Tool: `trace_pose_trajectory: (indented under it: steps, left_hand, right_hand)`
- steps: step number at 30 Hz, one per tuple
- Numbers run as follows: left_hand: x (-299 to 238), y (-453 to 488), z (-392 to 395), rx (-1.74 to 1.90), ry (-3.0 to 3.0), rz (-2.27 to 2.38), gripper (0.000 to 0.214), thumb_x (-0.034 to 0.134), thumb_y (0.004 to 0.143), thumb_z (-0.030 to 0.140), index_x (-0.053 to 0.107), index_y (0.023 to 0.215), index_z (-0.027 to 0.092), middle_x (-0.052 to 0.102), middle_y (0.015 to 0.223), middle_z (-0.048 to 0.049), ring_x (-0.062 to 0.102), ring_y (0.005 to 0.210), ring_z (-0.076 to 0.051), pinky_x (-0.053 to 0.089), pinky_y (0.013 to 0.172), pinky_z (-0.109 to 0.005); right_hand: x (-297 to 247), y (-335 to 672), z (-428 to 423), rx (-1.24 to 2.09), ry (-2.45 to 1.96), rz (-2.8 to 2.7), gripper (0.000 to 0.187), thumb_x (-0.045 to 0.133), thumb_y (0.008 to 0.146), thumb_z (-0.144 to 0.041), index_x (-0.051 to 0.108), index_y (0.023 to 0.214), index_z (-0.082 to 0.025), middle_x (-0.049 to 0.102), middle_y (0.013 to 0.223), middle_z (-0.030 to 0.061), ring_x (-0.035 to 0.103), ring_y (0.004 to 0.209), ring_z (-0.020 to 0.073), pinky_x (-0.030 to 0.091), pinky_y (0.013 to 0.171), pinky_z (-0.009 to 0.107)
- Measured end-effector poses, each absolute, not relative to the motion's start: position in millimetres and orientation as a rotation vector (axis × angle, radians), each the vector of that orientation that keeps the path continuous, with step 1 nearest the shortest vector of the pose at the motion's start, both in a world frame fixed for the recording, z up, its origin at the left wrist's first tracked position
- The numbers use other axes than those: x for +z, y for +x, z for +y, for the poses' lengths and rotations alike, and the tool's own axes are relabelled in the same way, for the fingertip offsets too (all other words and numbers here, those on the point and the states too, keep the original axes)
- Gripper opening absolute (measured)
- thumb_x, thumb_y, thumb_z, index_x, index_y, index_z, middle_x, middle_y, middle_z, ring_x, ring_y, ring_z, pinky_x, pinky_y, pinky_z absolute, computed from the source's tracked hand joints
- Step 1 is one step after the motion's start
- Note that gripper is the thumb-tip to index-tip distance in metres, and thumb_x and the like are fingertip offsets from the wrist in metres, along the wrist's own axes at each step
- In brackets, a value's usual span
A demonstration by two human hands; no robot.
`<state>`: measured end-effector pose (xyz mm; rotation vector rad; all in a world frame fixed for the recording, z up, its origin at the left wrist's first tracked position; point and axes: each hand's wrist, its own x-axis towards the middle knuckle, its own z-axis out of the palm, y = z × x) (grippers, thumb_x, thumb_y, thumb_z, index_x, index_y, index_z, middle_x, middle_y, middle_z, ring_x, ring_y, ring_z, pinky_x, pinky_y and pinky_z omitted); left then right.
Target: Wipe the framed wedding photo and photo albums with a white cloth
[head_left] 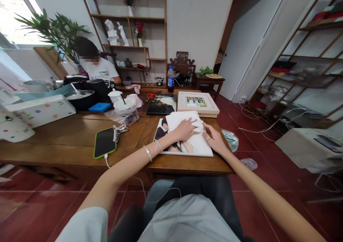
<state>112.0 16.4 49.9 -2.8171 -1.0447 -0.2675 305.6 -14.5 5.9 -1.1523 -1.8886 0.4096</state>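
A large glossy photo print [198,147] of a couple lies flat near the front right edge of the wooden table [66,134]. A white cloth [180,119] rests on top of it. My left hand [185,128] lies flat on the cloth with fingers stretched out, pressing it onto the print. My right hand [214,137], a ring on one finger, rests on the print's right side with fingers spread, its fingertips touching the cloth. Bracelets circle my left wrist.
A green-cased phone [104,142] on a cable lies to the left, beside a crumpled foil wrapper [119,130]. Behind the print sit a framed photo [197,102], a dark photo [161,104], scissors, cups and a water bottle [170,78]. Another person sits at the far left. Shelves stand at right.
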Motion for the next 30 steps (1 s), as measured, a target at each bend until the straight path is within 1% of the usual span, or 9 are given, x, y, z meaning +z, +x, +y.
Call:
trace_pose_trajectory:
  steps: [4,6,8,12,16,18,22,26,30]
  left_hand:
    - [48.3,131.9,-8.2,-0.190,-2.699,-1.103,0.031,0.039,0.092,0.024,0.060,0.113,0.015,0.035,0.142,-0.0139,0.032,0.129,-0.035,0.033,0.098,-0.050]
    - [49.9,136.8,-30.6,-0.135,-2.689,-1.092,0.029,0.042,0.089,0.017,0.063,0.109,0.016,0.035,0.142,-0.0143,0.034,0.127,-0.037,0.035,0.095,-0.052]
    - [52.0,136.8,-56.2,-0.094,-2.711,-1.030,0.028,0.044,0.087,0.013,0.065,0.106,0.017,0.035,0.142,-0.0136,0.035,0.127,-0.038,0.036,0.094,-0.052]
    - [52.7,123.5,-104.7,-0.074,-2.783,-0.861,0.027,0.045,0.087,0.017,0.067,0.102,0.019,0.034,0.143,-0.0101,0.033,0.128,-0.038,0.036,0.095,-0.051]
    - [48.4,102.6,-136.9,-0.009,-2.839,-0.787,0.020,0.056,0.080,0.022,0.070,0.094,0.018,0.031,0.145,-0.0102,0.030,0.129,-0.039,0.034,0.097,-0.049]
    - [46.9,94.3,-144.5,-0.036,-2.839,-0.796,0.019,0.059,0.077,0.023,0.069,0.093,0.017,0.030,0.145,-0.0108,0.028,0.130,-0.039,0.035,0.097,-0.047]
    - [50.3,88.0,-139.3,-0.009,-2.856,-0.856,0.019,0.057,0.079,0.022,0.068,0.095,0.020,0.032,0.145,-0.0077,0.032,0.129,-0.036,0.038,0.095,-0.045]
    - [58.4,87.5,-106.0,-0.063,-2.795,-0.963,0.024,0.047,0.086,0.018,0.066,0.101,0.021,0.038,0.142,-0.0064,0.038,0.127,-0.031,0.041,0.093,-0.043]
    - [59.5,87.7,-55.0,-0.097,-2.799,-1.016,0.028,0.043,0.090,0.029,0.063,0.109,0.021,0.040,0.140,-0.0090,0.038,0.127,-0.029,0.040,0.096,-0.041]
  right_hand:
    - [10.8,304.9,-17.7,0.440,-1.158,-1.764,0.038,0.041,0.088,-0.032,0.048,0.124,-0.024,0.054,0.128,0.0059,0.050,0.117,0.0222,0.036,0.101,0.043]
    - [12.9,304.6,-19.5,0.441,-1.158,-1.749,0.038,0.037,0.090,-0.035,0.048,0.124,-0.024,0.054,0.128,0.0060,0.049,0.118,0.0220,0.035,0.102,0.042]
    - [13.6,304.2,-20.6,0.444,-1.162,-1.743,0.040,0.034,0.091,-0.039,0.049,0.124,-0.023,0.053,0.129,0.0061,0.048,0.118,0.0221,0.034,0.102,0.041]
    - [11.3,303.2,-19.2,0.411,-1.174,-1.756,0.043,0.034,0.090,-0.044,0.052,0.124,-0.024,0.053,0.130,0.0053,0.046,0.121,0.0222,0.031,0.106,0.042]
    - [8.7,302.1,-16.8,0.375,-1.131,-1.830,0.042,0.033,0.091,-0.043,0.059,0.118,-0.023,0.052,0.131,0.0052,0.041,0.126,0.0221,0.027,0.109,0.043]
    - [8.0,302.2,-16.1,0.358,-1.131,-1.861,0.041,0.034,0.092,-0.041,0.059,0.118,-0.022,0.051,0.132,0.0061,0.039,0.128,0.0225,0.026,0.110,0.044]
    - [5.8,303.6,-14.7,0.289,-1.151,-1.934,0.039,0.042,0.089,-0.037,0.058,0.120,-0.021,0.049,0.133,0.0079,0.038,0.128,0.0245,0.030,0.108,0.046]
    - [2.4,304.3,-13.7,0.238,-1.132,-2.039,0.036,0.044,0.087,-0.030,0.061,0.117,-0.018,0.053,0.129,0.0100,0.045,0.123,0.0237,0.034,0.105,0.045]
    - [1.1,303.9,-13.1,0.243,-1.102,-2.081,0.033,0.044,0.086,-0.026,0.064,0.111,-0.018,0.059,0.122,0.0103,0.049,0.120,0.0230,0.037,0.104,0.044]
